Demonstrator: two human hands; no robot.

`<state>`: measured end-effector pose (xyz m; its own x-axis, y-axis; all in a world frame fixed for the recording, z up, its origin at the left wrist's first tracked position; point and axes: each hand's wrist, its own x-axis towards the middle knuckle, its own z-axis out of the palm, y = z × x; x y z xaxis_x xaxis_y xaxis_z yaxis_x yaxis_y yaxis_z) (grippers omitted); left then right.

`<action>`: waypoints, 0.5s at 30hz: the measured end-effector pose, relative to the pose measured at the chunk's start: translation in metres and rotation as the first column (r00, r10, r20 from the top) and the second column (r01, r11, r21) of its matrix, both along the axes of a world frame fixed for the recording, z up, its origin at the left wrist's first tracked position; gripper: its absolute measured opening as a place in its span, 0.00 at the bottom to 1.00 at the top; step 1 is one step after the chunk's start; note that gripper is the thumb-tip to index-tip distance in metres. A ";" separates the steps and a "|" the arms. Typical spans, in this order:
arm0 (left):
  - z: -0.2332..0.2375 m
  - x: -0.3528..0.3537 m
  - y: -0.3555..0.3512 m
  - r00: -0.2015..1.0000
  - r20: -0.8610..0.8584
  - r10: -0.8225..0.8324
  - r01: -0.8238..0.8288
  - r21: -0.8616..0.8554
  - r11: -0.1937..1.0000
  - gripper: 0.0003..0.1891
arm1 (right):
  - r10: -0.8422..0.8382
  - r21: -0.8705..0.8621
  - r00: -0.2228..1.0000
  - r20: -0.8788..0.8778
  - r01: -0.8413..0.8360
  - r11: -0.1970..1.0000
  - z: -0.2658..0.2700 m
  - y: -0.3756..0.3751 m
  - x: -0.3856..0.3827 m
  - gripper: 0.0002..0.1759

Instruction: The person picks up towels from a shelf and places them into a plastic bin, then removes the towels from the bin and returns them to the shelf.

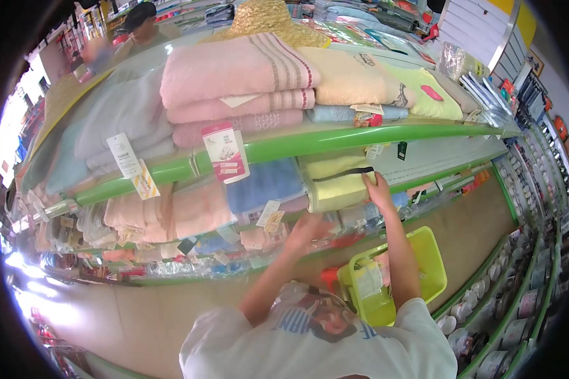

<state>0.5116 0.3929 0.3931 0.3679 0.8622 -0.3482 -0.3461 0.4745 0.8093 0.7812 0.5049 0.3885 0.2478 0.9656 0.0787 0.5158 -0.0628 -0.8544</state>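
Note:
A folded yellow towel (pixel 335 187) with a dark stripe lies at the edge of the lower shelf. My right hand (pixel 378 189) is closed on its right edge, the thumb near the stripe. Just below the towel's left corner is my left hand (pixel 311 228), smeared by motion, so its fingers cannot be made out. To the left of the yellow towel lies a blue towel (pixel 265 185), with a white paper tag (pixel 269 213) hanging under it.
A green shelf rail (pixel 335 139) runs above my hands. Pink towels (pixel 234 69) and a straw hat (pixel 259 19) rest on top. A yellow-green basket (pixel 433 259) with items stands below my right arm. Racks of goods (pixel 525 303) line the right. Another person (pixel 144 28) is at the back left.

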 end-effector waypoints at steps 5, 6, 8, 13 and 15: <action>0.075 -0.034 -0.013 0.850 -0.516 0.106 0.250 0.572 0.781 0.17 | 0.009 0.120 0.999 -0.040 -0.004 0.993 0.009 -0.015 -0.010 0.27; 0.092 -0.038 -0.008 0.848 -0.497 0.185 0.220 0.647 0.730 0.17 | 0.032 0.119 0.994 -0.106 -0.019 0.993 0.009 -0.014 -0.012 0.27; 0.112 -0.044 0.017 0.650 -0.632 0.423 0.449 0.767 0.458 0.20 | 0.078 0.086 0.980 -0.182 -0.064 0.994 0.022 -0.017 -0.018 0.26; 0.099 -0.048 0.056 0.381 -0.654 0.654 0.727 0.648 0.224 0.26 | 0.220 0.264 0.914 -0.340 -0.132 0.955 0.060 -0.015 -0.037 0.25; 0.090 -0.048 0.061 0.302 -0.729 0.614 0.781 0.558 0.279 0.26 | 0.205 0.205 0.941 -0.269 -0.152 0.967 0.057 -0.007 -0.033 0.26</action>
